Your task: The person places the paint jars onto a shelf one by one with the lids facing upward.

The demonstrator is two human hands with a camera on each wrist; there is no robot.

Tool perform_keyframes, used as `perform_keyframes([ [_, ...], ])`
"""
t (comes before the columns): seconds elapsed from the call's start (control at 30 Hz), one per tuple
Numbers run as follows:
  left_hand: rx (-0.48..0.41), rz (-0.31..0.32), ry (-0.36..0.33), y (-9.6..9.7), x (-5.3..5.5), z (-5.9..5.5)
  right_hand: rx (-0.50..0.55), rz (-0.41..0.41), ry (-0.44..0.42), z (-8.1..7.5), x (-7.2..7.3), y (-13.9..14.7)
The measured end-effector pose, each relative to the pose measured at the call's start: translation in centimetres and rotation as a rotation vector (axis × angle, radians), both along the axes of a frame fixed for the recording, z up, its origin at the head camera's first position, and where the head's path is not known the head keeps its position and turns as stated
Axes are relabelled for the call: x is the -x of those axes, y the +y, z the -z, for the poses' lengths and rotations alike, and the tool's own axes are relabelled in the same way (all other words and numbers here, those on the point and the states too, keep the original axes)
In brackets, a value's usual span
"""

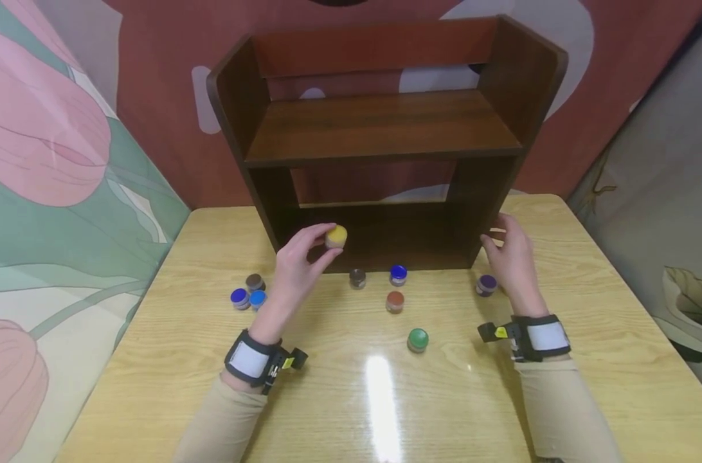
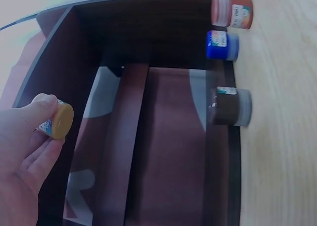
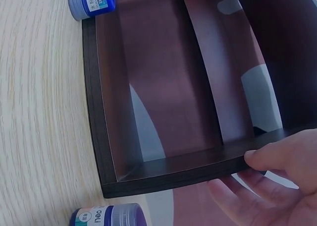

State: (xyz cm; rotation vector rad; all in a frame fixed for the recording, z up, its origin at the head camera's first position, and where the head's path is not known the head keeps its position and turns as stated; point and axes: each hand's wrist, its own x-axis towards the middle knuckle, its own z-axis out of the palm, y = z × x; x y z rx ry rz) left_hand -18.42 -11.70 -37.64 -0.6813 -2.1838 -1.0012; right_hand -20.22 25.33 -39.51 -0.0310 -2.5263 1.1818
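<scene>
Between thumb and fingers, my left hand [image 1: 297, 262] pinches a small paint jar with a yellow lid [image 1: 336, 236], held in front of the lower opening of a dark brown wooden shelf [image 1: 380, 125]. The left wrist view shows that jar [image 2: 62, 121] tilted, its lid facing away from the palm. My right hand [image 1: 512, 257] grips the shelf's right side panel, thumb on the front edge [image 3: 233, 162] and fingers on the outer side. A purple-lidded jar [image 1: 486, 285] stands on the table just below the right hand.
Near the shelf's front stand a dark brown jar [image 1: 357, 278], a blue jar [image 1: 398, 275] and a reddish-brown jar [image 1: 395, 301]. A green jar [image 1: 417, 340] sits closer. Left of them, two blue jars [image 1: 240, 298] and a brown jar [image 1: 255, 282] cluster on the wooden table [image 1: 328, 399].
</scene>
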Motion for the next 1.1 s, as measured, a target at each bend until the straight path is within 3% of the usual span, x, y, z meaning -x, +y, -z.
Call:
perform_keyframes([
  [0.3,-0.026,-0.046,-0.028,-1.3,-0.2,-1.4,0.007,-0.002,0.005,0.5,0.5,-0.1],
  [0.83,-0.077,-0.029,0.05,-2.0,-0.3,-4.3,0.007,0.004,0.003,0.5,0.2,0.2],
  [1.1,-0.06,-0.058,0.077,-2.0,-0.5,-5.7,0.004,0.001,0.008,0.4,0.2,0.2],
])
